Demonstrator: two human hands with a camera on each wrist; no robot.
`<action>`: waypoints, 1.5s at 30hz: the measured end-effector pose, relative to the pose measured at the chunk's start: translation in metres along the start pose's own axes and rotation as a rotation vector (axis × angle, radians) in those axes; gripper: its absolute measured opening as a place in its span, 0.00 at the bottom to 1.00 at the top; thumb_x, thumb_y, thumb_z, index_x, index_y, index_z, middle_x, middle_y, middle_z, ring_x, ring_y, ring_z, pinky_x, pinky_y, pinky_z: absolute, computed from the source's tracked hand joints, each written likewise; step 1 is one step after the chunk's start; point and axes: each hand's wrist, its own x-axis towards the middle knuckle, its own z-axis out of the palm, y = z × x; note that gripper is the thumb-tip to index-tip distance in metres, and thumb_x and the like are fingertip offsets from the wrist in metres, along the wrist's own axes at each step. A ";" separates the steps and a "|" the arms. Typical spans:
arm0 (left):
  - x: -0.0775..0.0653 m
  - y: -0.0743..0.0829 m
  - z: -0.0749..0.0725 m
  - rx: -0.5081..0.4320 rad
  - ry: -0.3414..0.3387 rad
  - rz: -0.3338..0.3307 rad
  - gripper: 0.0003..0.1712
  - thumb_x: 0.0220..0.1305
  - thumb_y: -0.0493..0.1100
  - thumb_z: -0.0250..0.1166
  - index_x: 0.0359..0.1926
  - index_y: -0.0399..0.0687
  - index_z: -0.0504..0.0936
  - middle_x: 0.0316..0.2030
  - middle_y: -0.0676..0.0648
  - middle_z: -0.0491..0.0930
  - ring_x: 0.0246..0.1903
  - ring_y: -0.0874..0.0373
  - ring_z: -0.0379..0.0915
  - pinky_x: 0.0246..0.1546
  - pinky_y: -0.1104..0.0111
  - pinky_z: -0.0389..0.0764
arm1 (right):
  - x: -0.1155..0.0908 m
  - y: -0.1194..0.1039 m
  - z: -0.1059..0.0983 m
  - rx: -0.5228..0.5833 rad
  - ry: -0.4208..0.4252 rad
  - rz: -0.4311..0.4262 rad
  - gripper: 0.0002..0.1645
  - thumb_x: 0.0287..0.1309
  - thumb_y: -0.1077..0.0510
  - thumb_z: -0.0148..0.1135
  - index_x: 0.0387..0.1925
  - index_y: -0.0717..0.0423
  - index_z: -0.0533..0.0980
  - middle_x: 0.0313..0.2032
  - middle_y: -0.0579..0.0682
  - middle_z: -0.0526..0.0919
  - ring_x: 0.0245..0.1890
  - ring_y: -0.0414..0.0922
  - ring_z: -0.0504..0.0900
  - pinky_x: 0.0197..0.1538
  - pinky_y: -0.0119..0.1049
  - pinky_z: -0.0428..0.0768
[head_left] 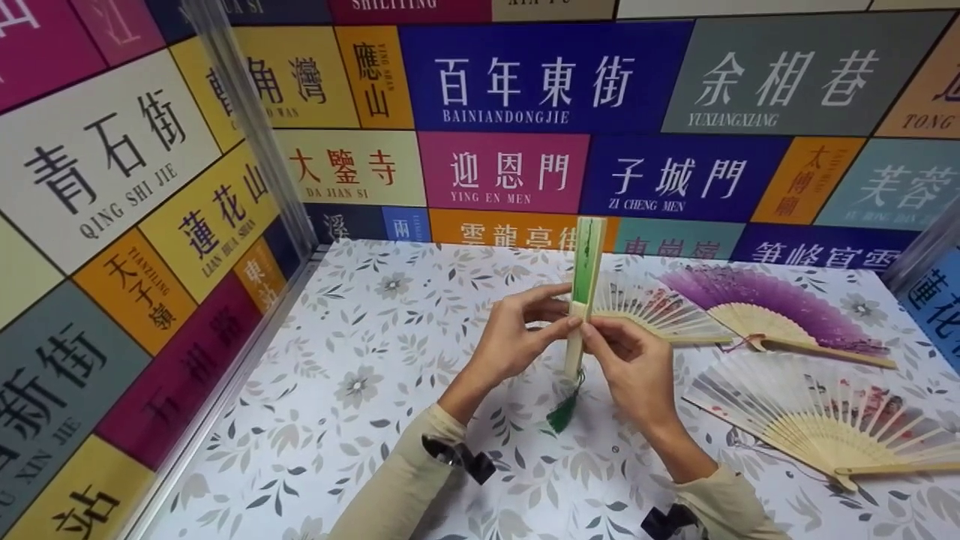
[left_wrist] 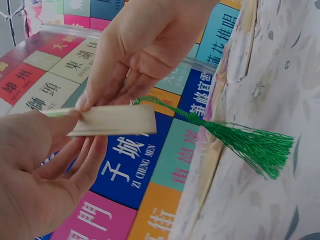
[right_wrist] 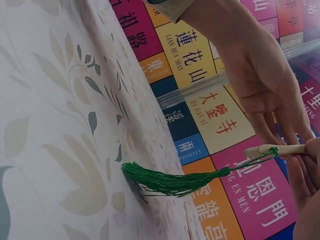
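A folded hand fan point(head_left: 588, 259), green on its upper part with pale bamboo ribs below, stands nearly upright over the table. My left hand point(head_left: 514, 334) pinches it from the left between thumb and fingers. From the other side my right hand point(head_left: 637, 367) pinches the ribs at about the same height. A green tassel point(head_left: 564, 411) hangs by a cord from the fan's lower end. The left wrist view shows the bare rib end point(left_wrist: 122, 120) between both hands, with the tassel point(left_wrist: 252, 147) trailing from it. In the right wrist view the fan's upper part is out of sight.
Three open fans lie to the right: a white one point(head_left: 626, 298) partly behind my right hand, a purple one point(head_left: 787, 300), and another white one point(head_left: 817, 397) nearer me. A floral cloth point(head_left: 360, 322) covers the table. Panels with colourful signs point(head_left: 499, 172) enclose its back and sides.
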 end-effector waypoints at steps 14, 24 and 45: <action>0.000 -0.013 -0.001 -0.409 -0.064 -0.108 0.21 0.63 0.40 0.71 0.57 0.50 0.82 0.49 0.44 0.87 0.49 0.49 0.86 0.51 0.58 0.89 | 0.003 0.021 -0.005 0.074 0.053 0.079 0.14 0.61 0.59 0.70 0.43 0.65 0.82 0.38 0.60 0.86 0.35 0.47 0.86 0.42 0.35 0.89; 0.000 -0.014 -0.001 -0.427 -0.058 -0.099 0.20 0.64 0.39 0.70 0.57 0.47 0.82 0.49 0.43 0.87 0.49 0.48 0.86 0.51 0.58 0.89 | 0.003 0.022 -0.006 0.057 0.077 0.112 0.15 0.63 0.58 0.68 0.44 0.65 0.79 0.38 0.58 0.86 0.36 0.47 0.86 0.43 0.34 0.89; 0.002 -0.017 0.001 -0.472 -0.029 -0.095 0.20 0.64 0.37 0.70 0.57 0.44 0.81 0.49 0.41 0.87 0.48 0.46 0.86 0.50 0.56 0.89 | 0.004 0.026 -0.008 0.068 0.099 0.133 0.16 0.64 0.57 0.67 0.44 0.66 0.75 0.35 0.57 0.87 0.35 0.45 0.86 0.42 0.33 0.89</action>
